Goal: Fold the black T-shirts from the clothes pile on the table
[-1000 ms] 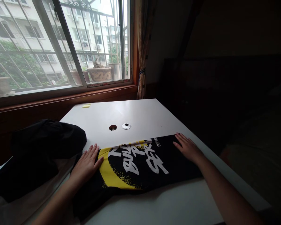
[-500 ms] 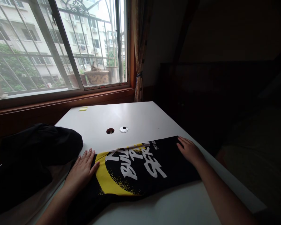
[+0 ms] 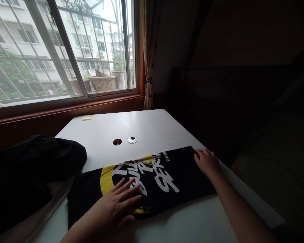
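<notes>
A folded black T-shirt [image 3: 182,179] with a yellow disc and white lettering lies flat across the near part of the white table [image 3: 147,126]. My left hand [image 3: 116,207] rests palm down on the shirt's middle, fingers spread over the yellow print. My right hand [image 3: 207,162] is at the shirt's right end, its fingers curled at the far right corner of the fabric; whether it pinches the cloth I cannot tell.
A heap of dark clothing [image 3: 30,168] sits at the table's left. A round cable hole [image 3: 117,141] and its loose cap [image 3: 132,139] lie beyond the shirt. A yellow sticky note [image 3: 86,117] is near the barred window [image 3: 60,50]. Dark furniture stands right.
My left hand has moved from the shirt's left end to its middle, sliding right and nearer. The right hand shifted slightly right to the shirt's corner and curled its fingers.
</notes>
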Action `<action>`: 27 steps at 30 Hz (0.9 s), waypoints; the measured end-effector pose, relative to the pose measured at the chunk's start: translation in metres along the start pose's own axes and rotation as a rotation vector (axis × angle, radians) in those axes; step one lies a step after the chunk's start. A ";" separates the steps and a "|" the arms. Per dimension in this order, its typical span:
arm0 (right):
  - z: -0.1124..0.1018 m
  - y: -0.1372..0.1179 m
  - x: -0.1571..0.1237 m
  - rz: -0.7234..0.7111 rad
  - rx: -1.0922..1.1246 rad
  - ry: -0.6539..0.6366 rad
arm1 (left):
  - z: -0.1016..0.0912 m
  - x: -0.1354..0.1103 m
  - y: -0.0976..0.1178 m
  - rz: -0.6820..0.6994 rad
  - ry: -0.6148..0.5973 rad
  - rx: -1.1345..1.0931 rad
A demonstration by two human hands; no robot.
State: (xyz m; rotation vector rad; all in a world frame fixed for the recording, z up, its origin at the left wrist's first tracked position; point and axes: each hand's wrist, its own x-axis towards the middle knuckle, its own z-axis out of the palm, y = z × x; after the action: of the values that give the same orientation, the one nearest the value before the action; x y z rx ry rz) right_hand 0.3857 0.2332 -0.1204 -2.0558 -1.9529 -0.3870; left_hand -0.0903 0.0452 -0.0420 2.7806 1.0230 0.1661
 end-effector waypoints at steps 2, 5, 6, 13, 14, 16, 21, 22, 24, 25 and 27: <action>-0.001 0.000 0.000 0.015 0.002 -0.004 | -0.002 0.005 0.014 0.051 -0.033 -0.059; -0.001 -0.001 -0.001 0.029 0.003 -0.004 | -0.003 0.007 0.020 0.064 -0.056 -0.085; -0.001 -0.001 -0.001 0.027 0.007 -0.001 | -0.004 0.006 0.021 0.073 -0.069 -0.086; -0.005 -0.002 -0.003 0.010 0.024 0.048 | -0.010 0.006 0.023 0.104 -0.085 -0.110; -0.006 -0.003 -0.003 0.011 0.017 0.047 | -0.009 0.007 0.023 0.103 -0.073 -0.107; -0.009 -0.004 -0.004 0.018 -0.007 0.041 | -0.006 0.007 0.024 0.094 -0.054 -0.095; -0.019 -0.008 -0.006 0.055 -0.070 -0.011 | -0.010 0.009 0.024 0.091 -0.068 -0.130; -0.020 -0.008 -0.006 0.066 -0.068 -0.031 | -0.012 0.008 0.023 0.095 -0.078 -0.146; -0.023 -0.006 -0.005 0.097 -0.038 -0.073 | -0.016 0.007 0.021 0.090 -0.097 -0.170; -0.023 -0.005 -0.005 0.115 -0.015 -0.097 | -0.017 0.006 0.019 0.081 -0.103 -0.174; -0.024 -0.002 -0.005 0.149 0.019 -0.143 | -0.017 0.003 0.012 0.042 -0.087 -0.159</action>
State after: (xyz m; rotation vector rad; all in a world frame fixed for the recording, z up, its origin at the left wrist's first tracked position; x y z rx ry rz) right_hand 0.3836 0.2197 -0.1002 -2.2551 -1.8556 -0.1929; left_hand -0.0828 0.0400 -0.0231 2.6420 0.8910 0.1249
